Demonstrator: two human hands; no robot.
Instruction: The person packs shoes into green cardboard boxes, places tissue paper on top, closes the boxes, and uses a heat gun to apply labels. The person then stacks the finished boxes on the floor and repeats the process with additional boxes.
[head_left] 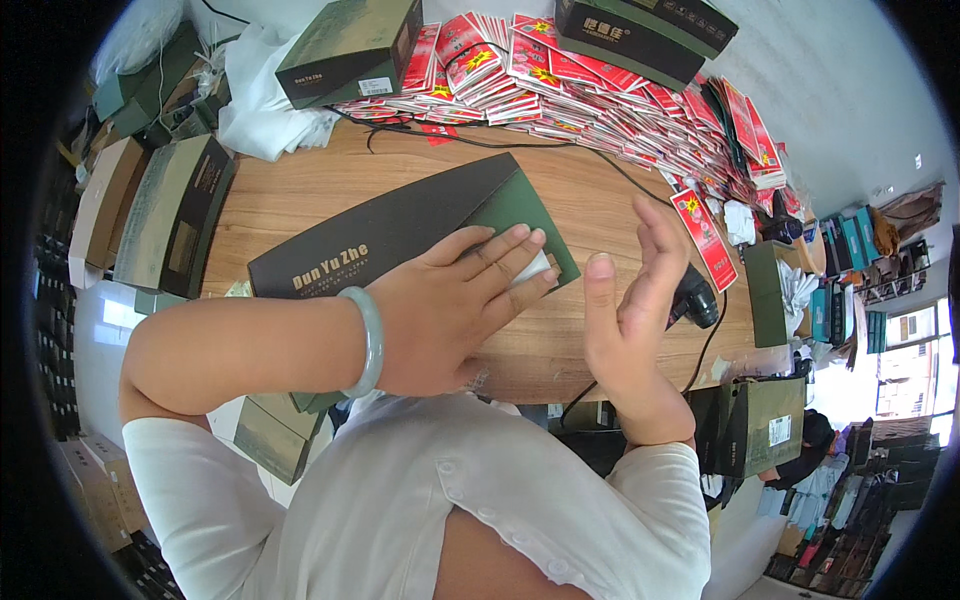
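A long shoebox-like box, black with a green end [410, 205], lies at an angle on the wooden table in front of me. My left hand [455, 295] rests on it palm down, with fingers stretched over the green end. Beneath those fingertips shows a white patch, perhaps a label [537, 268], mostly covered. A pale green bangle [368, 340] circles my left wrist. Raised just right of the box, my right hand [635, 300] holds nothing; its thumb stands apart from the fingers. Behind it on the table is a black handheld device [697, 298] with a round end, partly hidden.
Red printed cards [600, 105] are heaped along the table's far side, one loose card [705, 240] nearer. Boxes stand at the back [350, 50], the left [175, 215] and the right [765, 428]. A black cable [510, 143] crosses the wooden table [350, 165]. Farther right, another person [805, 450] is partly visible.
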